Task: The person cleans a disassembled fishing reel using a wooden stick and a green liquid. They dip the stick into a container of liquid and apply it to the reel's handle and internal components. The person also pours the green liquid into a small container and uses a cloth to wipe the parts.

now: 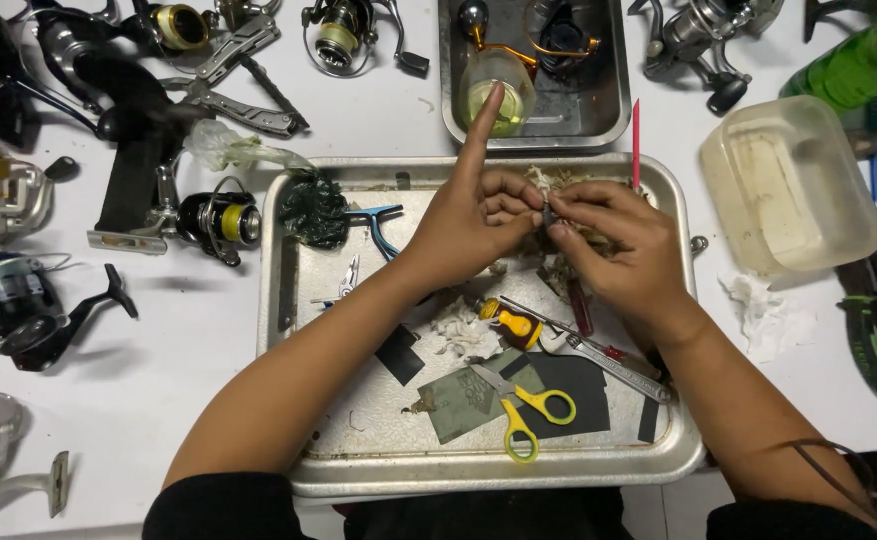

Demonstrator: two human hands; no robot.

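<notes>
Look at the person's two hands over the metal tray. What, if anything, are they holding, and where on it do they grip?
Both hands, left and right, pinch a small dark part between their fingertips over the tray. Which end they grip cannot be told.

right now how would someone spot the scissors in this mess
Start at the big metal tray under both hands. Near its front edge, on dark sheets of paper, lie the scissors. Their bright yellow loop handles set them apart from the grey wrench beside them.
</notes>
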